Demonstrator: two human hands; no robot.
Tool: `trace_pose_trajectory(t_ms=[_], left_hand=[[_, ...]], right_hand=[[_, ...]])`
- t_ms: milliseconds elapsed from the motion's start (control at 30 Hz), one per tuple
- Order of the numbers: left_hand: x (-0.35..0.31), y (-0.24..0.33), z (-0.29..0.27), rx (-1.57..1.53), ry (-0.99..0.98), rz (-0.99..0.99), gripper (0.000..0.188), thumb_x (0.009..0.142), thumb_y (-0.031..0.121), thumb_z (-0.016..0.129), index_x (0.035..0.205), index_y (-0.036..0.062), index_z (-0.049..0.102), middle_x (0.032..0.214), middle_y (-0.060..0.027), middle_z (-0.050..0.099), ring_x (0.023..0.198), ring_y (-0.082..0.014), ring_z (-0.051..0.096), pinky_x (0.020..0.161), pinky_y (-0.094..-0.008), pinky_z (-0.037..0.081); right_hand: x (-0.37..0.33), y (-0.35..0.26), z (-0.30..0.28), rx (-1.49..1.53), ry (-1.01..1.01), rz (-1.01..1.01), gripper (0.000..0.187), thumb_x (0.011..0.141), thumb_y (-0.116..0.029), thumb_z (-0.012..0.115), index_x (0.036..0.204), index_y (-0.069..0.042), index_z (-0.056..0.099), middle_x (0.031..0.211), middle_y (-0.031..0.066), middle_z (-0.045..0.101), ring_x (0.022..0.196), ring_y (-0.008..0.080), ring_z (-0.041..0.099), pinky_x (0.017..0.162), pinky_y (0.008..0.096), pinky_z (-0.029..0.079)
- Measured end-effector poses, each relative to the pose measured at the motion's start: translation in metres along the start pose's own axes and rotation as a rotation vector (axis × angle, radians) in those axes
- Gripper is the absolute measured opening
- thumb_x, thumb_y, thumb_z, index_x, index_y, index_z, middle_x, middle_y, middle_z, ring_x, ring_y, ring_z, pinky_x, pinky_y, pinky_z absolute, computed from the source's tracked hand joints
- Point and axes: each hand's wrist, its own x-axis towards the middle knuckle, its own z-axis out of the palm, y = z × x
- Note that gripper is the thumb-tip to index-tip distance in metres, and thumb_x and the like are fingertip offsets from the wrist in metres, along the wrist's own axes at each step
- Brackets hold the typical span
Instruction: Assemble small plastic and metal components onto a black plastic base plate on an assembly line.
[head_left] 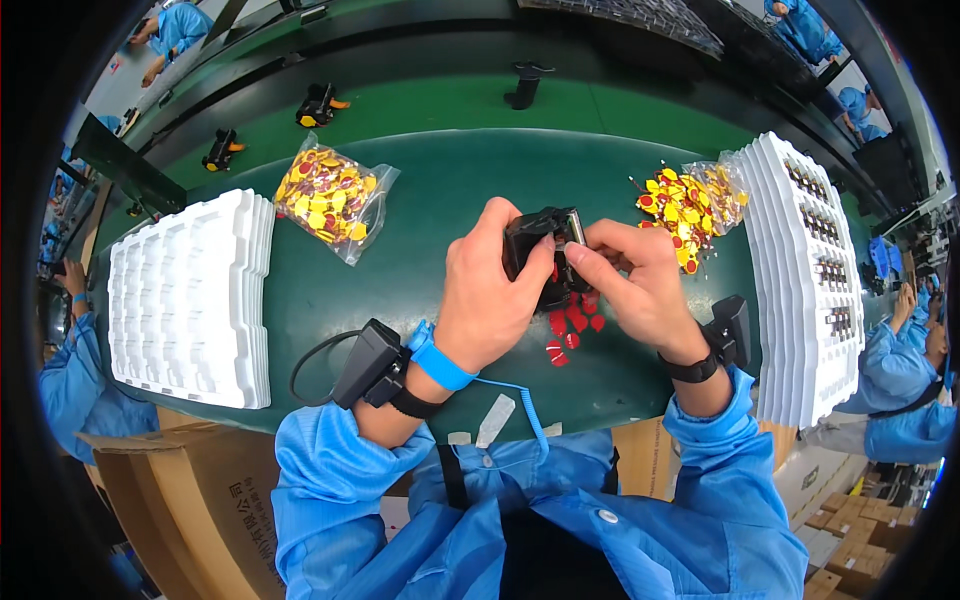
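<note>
Over the middle of the table, my left hand (485,290) is wrapped round a black plastic housing (528,232) with a silvery strip along its right side. The left thumb presses into its near face. My right hand (640,275) is closed at the housing's right edge, thumb and forefinger pinched against it. Any small part between those fingertips is too hidden to make out. Just below the hands, several small red tear-shaped pieces (576,320) lie on the green table mat (400,180).
On the left are stacked empty white trays (185,300) and a clear bag (335,200) of yellow-and-red pieces. To the right lie a loose yellow-and-red pile (685,210) and white trays (790,300) holding small dark parts. Black devices (318,105) stand beyond; a blue coiled cord (530,405) hangs from my left wrist.
</note>
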Motion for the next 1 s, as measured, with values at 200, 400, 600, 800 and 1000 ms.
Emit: trace_pose_trajectory(t_ms=[200, 400, 600, 800, 1000], left_hand=[[-0.001, 0.001, 0.002, 0.095, 0.01, 0.006, 0.02, 0.089, 0.011, 0.067, 0.085, -0.0001, 0.051, 0.067, -0.0024, 0.047, 0.064, -0.0073, 0.041, 0.055, -0.0275, 0.037], [-0.001, -0.003, 0.004, 0.114, -0.001, 0.085, 0.019, 0.089, 0.01, 0.065, 0.088, 0.0003, 0.048, 0.063, -0.0153, 0.056, 0.053, -0.0236, 0.057, 0.052, -0.0361, 0.044], [-0.002, -0.004, 0.003, 0.095, -0.011, 0.076, 0.019, 0.089, 0.01, 0.065, 0.087, 0.0004, 0.049, 0.063, -0.0128, 0.055, 0.053, -0.018, 0.054, 0.052, -0.0339, 0.043], [-0.003, -0.009, 0.002, -0.069, -0.04, -0.017, 0.017, 0.091, 0.01, 0.065, 0.086, 0.0009, 0.052, 0.07, 0.0021, 0.049, 0.066, -0.0046, 0.042, 0.056, -0.0247, 0.037], [0.0, -0.009, 0.001, -0.037, -0.095, 0.018, 0.018, 0.09, 0.011, 0.066, 0.088, 0.0009, 0.052, 0.067, -0.002, 0.05, 0.061, -0.0069, 0.045, 0.053, -0.0264, 0.037]], right_hand=[[-0.004, 0.008, 0.003, 0.061, 0.015, -0.013, 0.021, 0.092, -0.01, 0.065, 0.08, 0.005, 0.062, 0.056, 0.005, 0.054, 0.05, 0.006, 0.047, 0.045, 0.0273, 0.034], [-0.005, 0.011, 0.009, 0.21, 0.051, 0.115, 0.021, 0.093, -0.012, 0.066, 0.08, 0.004, 0.064, 0.056, 0.004, 0.054, 0.05, 0.0056, 0.049, 0.045, 0.0264, 0.037], [-0.006, 0.018, 0.007, 0.061, 0.019, 0.007, 0.024, 0.093, -0.014, 0.067, 0.076, 0.002, 0.064, 0.054, 0.0008, 0.053, 0.049, 0.0049, 0.046, 0.044, 0.0271, 0.033], [-0.007, 0.015, 0.011, 0.236, -0.014, 0.125, 0.027, 0.092, -0.014, 0.067, 0.073, 0.003, 0.06, 0.052, 0.0043, 0.048, 0.046, 0.0078, 0.042, 0.044, 0.0285, 0.031], [-0.005, 0.022, 0.008, -0.073, -0.022, -0.063, 0.027, 0.09, -0.012, 0.068, 0.07, 0.003, 0.058, 0.053, 0.0061, 0.05, 0.044, 0.0107, 0.045, 0.043, 0.0286, 0.032]])
